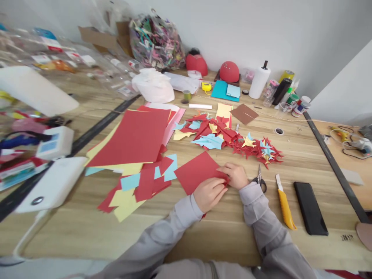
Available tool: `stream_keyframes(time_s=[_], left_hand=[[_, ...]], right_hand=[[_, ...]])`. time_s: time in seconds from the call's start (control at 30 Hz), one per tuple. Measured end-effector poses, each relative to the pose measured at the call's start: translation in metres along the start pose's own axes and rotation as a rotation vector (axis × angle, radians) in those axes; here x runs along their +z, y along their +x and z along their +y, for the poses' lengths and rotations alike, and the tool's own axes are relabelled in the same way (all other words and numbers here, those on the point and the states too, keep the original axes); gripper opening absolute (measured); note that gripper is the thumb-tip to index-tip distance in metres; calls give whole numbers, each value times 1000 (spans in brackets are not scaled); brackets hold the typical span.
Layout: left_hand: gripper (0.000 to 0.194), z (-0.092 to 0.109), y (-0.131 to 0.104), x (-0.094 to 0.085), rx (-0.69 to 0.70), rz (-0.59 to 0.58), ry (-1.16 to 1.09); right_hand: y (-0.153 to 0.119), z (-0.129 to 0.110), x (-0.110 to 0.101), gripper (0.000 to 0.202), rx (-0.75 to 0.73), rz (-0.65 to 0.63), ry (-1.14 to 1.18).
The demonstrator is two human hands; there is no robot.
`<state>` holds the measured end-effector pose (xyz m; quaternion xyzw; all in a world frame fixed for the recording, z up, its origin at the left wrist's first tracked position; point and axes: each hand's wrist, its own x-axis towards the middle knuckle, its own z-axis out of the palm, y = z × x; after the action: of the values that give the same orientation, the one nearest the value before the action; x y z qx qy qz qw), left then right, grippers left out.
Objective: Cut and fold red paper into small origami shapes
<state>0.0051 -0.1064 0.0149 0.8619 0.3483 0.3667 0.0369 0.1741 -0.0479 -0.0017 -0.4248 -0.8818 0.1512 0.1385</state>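
A square red sheet of paper lies flat on the wooden table in front of me. My left hand rests over its near edge, fingers together and pressed on the paper. At the right corner, my right hand pinches the sheet, its fingertips meeting those of the left. A small folded part shows under the fingers, but the hands hide most of it. Black-handled scissors lie just beside my right hand. Paper offcuts in red, yellow and blue are scattered to the left of the sheet.
Large red sheets are stacked at left. Beyond the hands lie folded paper pieces and a pile of small paper stars. A yellow utility knife and a black phone lie at right. A white lamp stands left.
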Motion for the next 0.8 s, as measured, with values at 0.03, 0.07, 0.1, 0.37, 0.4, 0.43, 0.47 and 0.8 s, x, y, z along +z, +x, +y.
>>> stream_keyframes(time_s=[0.03,0.07,0.1,0.37,0.4,0.43,0.47,0.8], left_hand=[[21,-2,-1,-2,9,-21,-21],[22,-4,-4,-4,25,-53,-39],[24,-7,-7,-5,41,-86,-58],[24,-38,-53,-12,10,-209,52],[25,-44,-56,-15,-33,-236,59],[27,-51,-57,-19,-78,-261,60],[27,-58,-58,-24,-144,-282,72],[37,-95,-59,-64,-657,-225,528]], right_hand=[[-1,1,1,34,-28,14,-5],[-3,1,2,32,-42,41,-7],[-5,2,3,29,-49,73,-10],[-41,1,1,27,-70,178,-57],[-47,0,0,27,-72,175,-53],[-53,-1,-1,26,-83,178,-47],[-60,-3,-2,25,-89,189,-34],[-106,-18,-18,24,74,534,202]])
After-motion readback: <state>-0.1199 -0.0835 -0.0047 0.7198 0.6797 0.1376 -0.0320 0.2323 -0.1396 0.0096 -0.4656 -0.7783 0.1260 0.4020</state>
